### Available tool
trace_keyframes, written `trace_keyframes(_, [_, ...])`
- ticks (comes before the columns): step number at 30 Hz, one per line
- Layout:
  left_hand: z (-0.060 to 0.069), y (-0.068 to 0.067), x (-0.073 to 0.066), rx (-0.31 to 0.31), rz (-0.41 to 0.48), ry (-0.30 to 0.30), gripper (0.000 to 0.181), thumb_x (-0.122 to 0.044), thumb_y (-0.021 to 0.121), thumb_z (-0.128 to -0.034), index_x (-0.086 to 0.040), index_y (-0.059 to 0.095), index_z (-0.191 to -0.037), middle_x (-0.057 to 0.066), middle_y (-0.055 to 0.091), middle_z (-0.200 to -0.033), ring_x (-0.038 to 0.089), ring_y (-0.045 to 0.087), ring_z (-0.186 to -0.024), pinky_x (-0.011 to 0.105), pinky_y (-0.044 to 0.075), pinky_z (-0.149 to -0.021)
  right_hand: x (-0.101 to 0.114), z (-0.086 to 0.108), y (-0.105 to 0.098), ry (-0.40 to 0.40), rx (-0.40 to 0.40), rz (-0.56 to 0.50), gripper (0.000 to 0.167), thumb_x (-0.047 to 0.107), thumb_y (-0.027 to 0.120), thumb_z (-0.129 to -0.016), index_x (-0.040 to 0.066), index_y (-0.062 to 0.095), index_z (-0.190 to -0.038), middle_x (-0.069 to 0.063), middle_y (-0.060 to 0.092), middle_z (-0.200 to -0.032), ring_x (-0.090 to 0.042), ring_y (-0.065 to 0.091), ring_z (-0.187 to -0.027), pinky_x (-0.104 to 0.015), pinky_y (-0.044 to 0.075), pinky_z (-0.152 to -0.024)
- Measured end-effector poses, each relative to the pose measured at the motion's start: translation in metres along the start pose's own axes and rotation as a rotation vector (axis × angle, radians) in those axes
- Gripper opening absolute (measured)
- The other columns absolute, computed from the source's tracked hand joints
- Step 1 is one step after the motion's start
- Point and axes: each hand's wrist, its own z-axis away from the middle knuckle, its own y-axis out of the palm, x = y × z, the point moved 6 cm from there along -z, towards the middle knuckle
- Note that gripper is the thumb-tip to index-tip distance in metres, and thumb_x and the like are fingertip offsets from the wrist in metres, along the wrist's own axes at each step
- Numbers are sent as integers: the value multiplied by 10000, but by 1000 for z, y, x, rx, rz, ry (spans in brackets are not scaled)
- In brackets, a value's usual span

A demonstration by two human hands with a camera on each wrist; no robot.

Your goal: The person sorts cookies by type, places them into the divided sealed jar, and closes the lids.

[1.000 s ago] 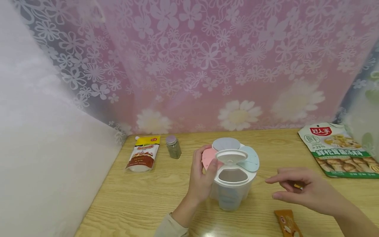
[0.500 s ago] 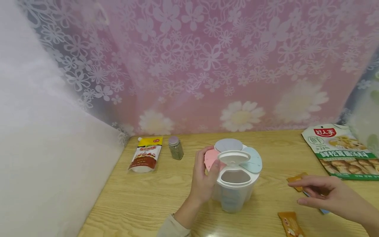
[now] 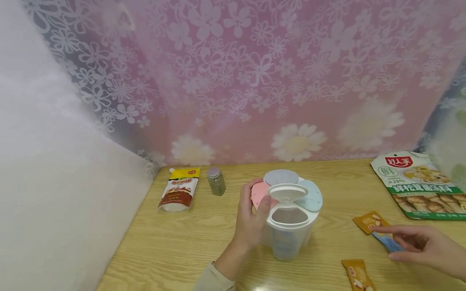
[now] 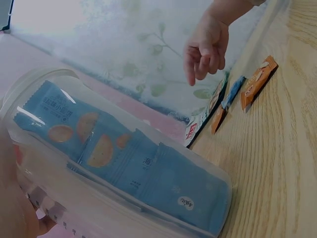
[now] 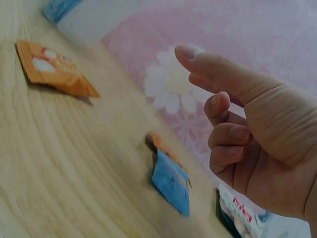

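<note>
A clear plastic compartment canister (image 3: 285, 244) with pink, grey and pale blue lids stands on the table. Its front white lid (image 3: 288, 193) is flipped up, showing an open compartment. My left hand (image 3: 249, 222) grips the canister's left side, thumb over the top near the pink lid. Through the wall, in the left wrist view, blue snack packets (image 4: 148, 163) show inside. My right hand (image 3: 426, 248) is held above the table with index finger and thumb apart, holding nothing. Closest to it are an orange snack packet (image 3: 370, 222) and a loose blue packet (image 3: 388, 242), partly overlapping.
Another orange packet (image 3: 358, 275) lies at the front edge of view. A green-and-white mushroom seasoning bag (image 3: 418, 186) lies back right. At back left are a spouted pouch (image 3: 179, 190) and a small glass jar (image 3: 216, 182). A floral curtain (image 3: 255, 81) hangs behind.
My right hand has moved away from the canister to the right and slightly down, uncovering the orange and blue packets. My left hand keeps its grip on the canister.
</note>
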Motion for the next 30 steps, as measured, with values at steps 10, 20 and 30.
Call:
trace_keyframes(10, [-2,1,-2,10,8,17,419,-225,531,-994,-116,458,-1392,80,508,-1310,167,552,-1141,290,473,-997,-35,10,-12,7,-67,97,517,-86,676,-867,51,584,-1357,-48,373,-647,-202,289,-495,-296,284,-413])
trace_keyframes(20, [-1,0,-1,9,25,29,405,-210,529,-995,-111,463,-1383,98,520,-1300,169,576,-1115,293,499,-966,-56,12,-8,233,-136,346,670,214,799,-834,29,516,-1413,27,366,-646,-95,353,-516,-228,268,-595])
trace_keyframes(30, [1,0,0,-1,32,13,410,-172,532,-983,-95,466,-1380,112,533,-1288,165,576,-1105,277,498,-958,-51,14,-6,299,-152,420,489,255,790,-850,-1,609,-1225,84,315,-637,-36,303,-523,-224,272,-585])
